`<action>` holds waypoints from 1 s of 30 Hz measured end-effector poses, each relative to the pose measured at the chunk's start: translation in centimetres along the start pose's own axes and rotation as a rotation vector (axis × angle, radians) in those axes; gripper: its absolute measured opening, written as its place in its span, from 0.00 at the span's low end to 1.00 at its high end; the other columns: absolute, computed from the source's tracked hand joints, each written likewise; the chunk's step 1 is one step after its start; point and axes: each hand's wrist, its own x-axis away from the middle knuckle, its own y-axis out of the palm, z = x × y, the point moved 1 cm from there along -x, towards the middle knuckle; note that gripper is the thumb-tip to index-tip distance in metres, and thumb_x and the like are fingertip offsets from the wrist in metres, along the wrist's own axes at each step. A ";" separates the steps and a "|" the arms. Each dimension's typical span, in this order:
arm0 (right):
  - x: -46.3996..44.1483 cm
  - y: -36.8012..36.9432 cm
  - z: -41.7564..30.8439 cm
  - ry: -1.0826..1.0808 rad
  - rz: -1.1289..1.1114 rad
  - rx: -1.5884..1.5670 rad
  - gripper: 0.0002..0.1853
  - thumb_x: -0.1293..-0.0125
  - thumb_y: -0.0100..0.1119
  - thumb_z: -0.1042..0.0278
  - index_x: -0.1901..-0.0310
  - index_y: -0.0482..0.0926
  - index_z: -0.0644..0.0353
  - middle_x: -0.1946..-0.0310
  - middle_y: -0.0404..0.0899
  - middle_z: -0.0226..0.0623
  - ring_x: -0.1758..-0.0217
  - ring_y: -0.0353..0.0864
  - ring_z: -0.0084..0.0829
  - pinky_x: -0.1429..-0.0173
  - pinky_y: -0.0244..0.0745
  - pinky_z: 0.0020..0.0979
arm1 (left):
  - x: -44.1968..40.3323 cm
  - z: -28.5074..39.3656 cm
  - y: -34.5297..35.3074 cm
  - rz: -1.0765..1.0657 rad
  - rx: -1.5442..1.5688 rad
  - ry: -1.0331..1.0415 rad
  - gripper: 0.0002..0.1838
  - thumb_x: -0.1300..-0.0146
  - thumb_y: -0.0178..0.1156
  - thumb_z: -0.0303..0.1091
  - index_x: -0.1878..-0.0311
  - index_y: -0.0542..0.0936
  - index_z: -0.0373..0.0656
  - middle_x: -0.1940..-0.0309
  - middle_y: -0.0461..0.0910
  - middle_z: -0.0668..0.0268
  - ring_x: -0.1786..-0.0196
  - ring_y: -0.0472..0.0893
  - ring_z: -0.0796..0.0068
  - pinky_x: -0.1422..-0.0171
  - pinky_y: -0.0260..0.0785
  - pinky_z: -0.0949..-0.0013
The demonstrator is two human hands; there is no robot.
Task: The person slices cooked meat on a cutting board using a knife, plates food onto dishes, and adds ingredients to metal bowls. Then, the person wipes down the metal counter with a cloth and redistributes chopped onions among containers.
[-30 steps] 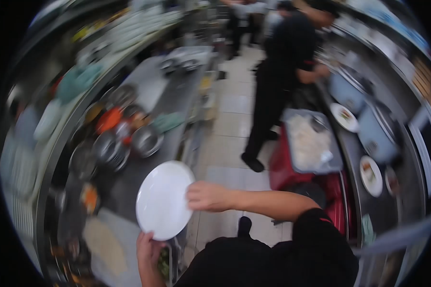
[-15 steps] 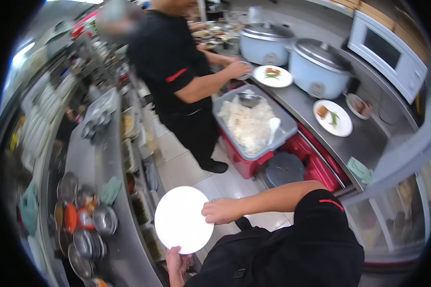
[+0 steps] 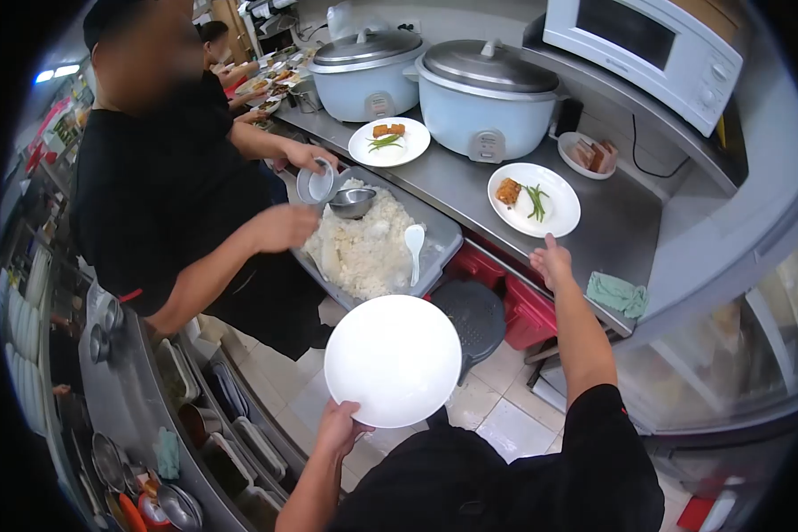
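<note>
My left hand [image 3: 339, 427] grips the lower edge of a white plate [image 3: 393, 359] with nothing on it, thumb over the rim. My right hand [image 3: 551, 261] reaches to the counter's front edge, fingers stretched out. Its fingertips meet the near rim of a white plate of food [image 3: 534, 223]; whether they press on it I cannot tell. On that plate lie an orange-brown fried piece [image 3: 508, 191] and green beans [image 3: 536, 204]. A second plate of similar food [image 3: 389, 152] stands farther left on the counter.
A co-worker [image 3: 177, 177] at the left holds a small clear bowl [image 3: 316, 183] over a tub of rice [image 3: 363, 244] with a metal bowl and white paddle inside. Two rice cookers [image 3: 488, 102], a microwave [image 3: 643, 53] and a green cloth [image 3: 618, 294] line the steel counter [image 3: 625, 235].
My right hand has left the blank plate and moved to the food plate on the counter. My left hand keeps the blank plate. The view has swung right.
</note>
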 end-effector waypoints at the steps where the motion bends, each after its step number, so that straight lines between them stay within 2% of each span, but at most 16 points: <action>1: -0.8 0.4 -0.6 0.015 -0.004 -0.105 0.26 0.25 0.54 0.55 0.39 0.65 0.70 0.53 0.78 0.52 0.67 0.84 0.36 0.66 0.82 0.32 | -0.8 0.1 0.9 0.006 -0.029 -0.008 0.27 0.37 0.46 0.26 0.34 0.62 0.32 0.48 0.77 0.48 0.61 0.84 0.58 0.71 0.80 0.64; 4: -2.4 1.5 -1.5 -0.012 0.059 -0.150 0.20 0.24 0.50 0.61 0.43 0.67 0.70 0.54 0.79 0.52 0.66 0.85 0.38 0.66 0.82 0.33 | -2.1 1.0 3.5 -0.018 -0.057 -0.037 0.27 0.37 0.46 0.25 0.34 0.61 0.32 0.48 0.77 0.49 0.60 0.84 0.59 0.70 0.81 0.65; 9: -2.9 1.1 -3.1 -0.005 0.219 -0.075 0.15 0.30 0.46 0.73 0.45 0.72 0.70 0.60 0.82 0.51 0.70 0.85 0.39 0.75 0.82 0.31 | -4.0 2.0 5.4 -0.074 -0.095 -0.035 0.28 0.37 0.46 0.25 0.32 0.60 0.34 0.48 0.77 0.50 0.60 0.83 0.60 0.69 0.81 0.66; 12: -3.3 -1.1 -2.6 -0.054 0.224 -0.067 0.15 0.26 0.45 0.69 0.45 0.70 0.71 0.63 0.82 0.50 0.71 0.84 0.38 0.73 0.81 0.32 | -6.1 2.1 5.6 -0.095 -0.089 -0.029 0.27 0.36 0.46 0.25 0.32 0.60 0.34 0.48 0.77 0.50 0.60 0.83 0.61 0.70 0.80 0.67; 13: -3.0 -1.9 -2.6 -0.018 0.222 -0.045 0.15 0.27 0.45 0.71 0.45 0.70 0.71 0.63 0.82 0.50 0.71 0.84 0.38 0.73 0.81 0.32 | -6.4 2.2 5.9 -0.104 -0.087 -0.029 0.27 0.36 0.45 0.25 0.33 0.60 0.33 0.48 0.77 0.50 0.61 0.83 0.62 0.70 0.79 0.68; 16: -2.3 -4.1 -1.7 -0.085 0.225 -0.111 0.15 0.28 0.45 0.73 0.44 0.70 0.71 0.62 0.81 0.50 0.70 0.84 0.39 0.72 0.82 0.33 | -7.3 3.3 8.1 -0.141 -0.050 0.039 0.25 0.36 0.45 0.26 0.34 0.62 0.34 0.51 0.78 0.51 0.63 0.83 0.64 0.71 0.79 0.69; 19: -2.0 -6.0 -1.5 -0.062 0.304 -0.157 0.15 0.29 0.45 0.75 0.43 0.69 0.71 0.56 0.80 0.52 0.65 0.85 0.41 0.69 0.85 0.36 | -9.8 3.4 10.1 -0.226 -0.046 0.057 0.24 0.35 0.45 0.27 0.34 0.64 0.38 0.54 0.80 0.53 0.66 0.83 0.66 0.71 0.79 0.70; 24: -3.4 -9.8 -2.5 -0.090 0.280 -0.186 0.16 0.29 0.45 0.75 0.42 0.68 0.70 0.55 0.80 0.53 0.63 0.85 0.44 0.69 0.85 0.37 | -12.2 5.3 16.6 -0.149 -0.059 0.095 0.24 0.35 0.45 0.27 0.34 0.64 0.39 0.57 0.81 0.54 0.69 0.84 0.68 0.72 0.79 0.71; 30: -5.1 -14.1 -4.6 -0.104 0.244 -0.191 0.16 0.29 0.44 0.73 0.42 0.68 0.68 0.53 0.79 0.51 0.63 0.85 0.43 0.64 0.86 0.36 | -17.7 6.2 24.8 -0.208 -0.047 0.139 0.21 0.34 0.44 0.27 0.37 0.65 0.39 0.60 0.82 0.55 0.69 0.84 0.71 0.71 0.78 0.72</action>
